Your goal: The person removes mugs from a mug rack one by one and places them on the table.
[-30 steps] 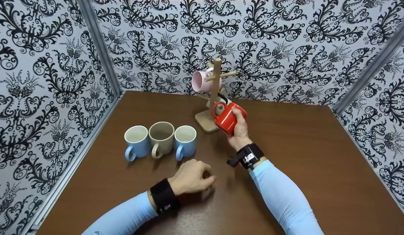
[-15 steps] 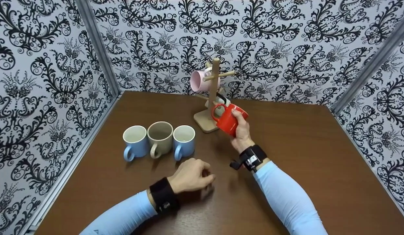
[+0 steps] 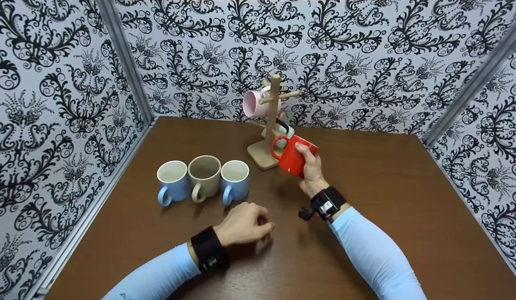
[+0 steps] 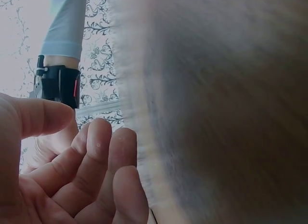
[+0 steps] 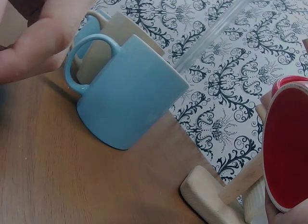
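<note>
My right hand (image 3: 311,168) grips a red mug (image 3: 292,157) by its body, tilted above the table, its handle turned left toward the wooden mug tree (image 3: 273,110). In the right wrist view the red mug's mouth (image 5: 288,147) faces the camera. A pink mug (image 3: 256,104) hangs on an upper peg. Lower down, partly hidden by the red mug, is a pale mug (image 3: 286,130) with a dark handle. Loosely curled and holding nothing, my left hand (image 3: 243,225) is at the table, in front of the right-hand blue mug (image 3: 236,185).
Left of the tree, a beige mug (image 3: 206,183) stands between that blue mug and another blue mug (image 3: 174,185), all upright with handles toward me. The brown table (image 3: 379,175) meets patterned walls (image 3: 345,62) at the back and sides.
My right hand has drawn slightly right and toward me with the red mug, whose handle has moved a little and tilted. My left hand and the standing mugs stay put.
</note>
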The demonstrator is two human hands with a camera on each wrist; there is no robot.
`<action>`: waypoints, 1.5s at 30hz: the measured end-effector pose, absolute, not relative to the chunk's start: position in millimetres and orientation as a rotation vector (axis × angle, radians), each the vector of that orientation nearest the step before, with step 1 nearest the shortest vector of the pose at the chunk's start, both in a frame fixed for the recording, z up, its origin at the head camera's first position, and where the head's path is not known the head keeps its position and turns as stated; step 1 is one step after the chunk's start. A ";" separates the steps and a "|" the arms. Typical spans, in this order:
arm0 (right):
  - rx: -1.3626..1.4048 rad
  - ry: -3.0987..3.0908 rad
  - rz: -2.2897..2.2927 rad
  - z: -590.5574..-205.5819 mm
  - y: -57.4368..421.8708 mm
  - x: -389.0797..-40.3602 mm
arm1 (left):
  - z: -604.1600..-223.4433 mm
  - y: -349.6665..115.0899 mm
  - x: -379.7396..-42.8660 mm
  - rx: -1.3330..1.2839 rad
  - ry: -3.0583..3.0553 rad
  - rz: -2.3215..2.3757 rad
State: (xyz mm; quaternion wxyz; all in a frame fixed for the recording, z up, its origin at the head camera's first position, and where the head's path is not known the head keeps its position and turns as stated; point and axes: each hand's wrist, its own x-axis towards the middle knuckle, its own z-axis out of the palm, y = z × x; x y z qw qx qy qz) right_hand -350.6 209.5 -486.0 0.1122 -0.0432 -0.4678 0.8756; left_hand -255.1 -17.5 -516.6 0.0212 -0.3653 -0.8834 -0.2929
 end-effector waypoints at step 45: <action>0.149 -1.616 2.410 -491.9 226.6 -317.3 | -521.8 -20.4 -262.3 -1.075 -2.767 -1.337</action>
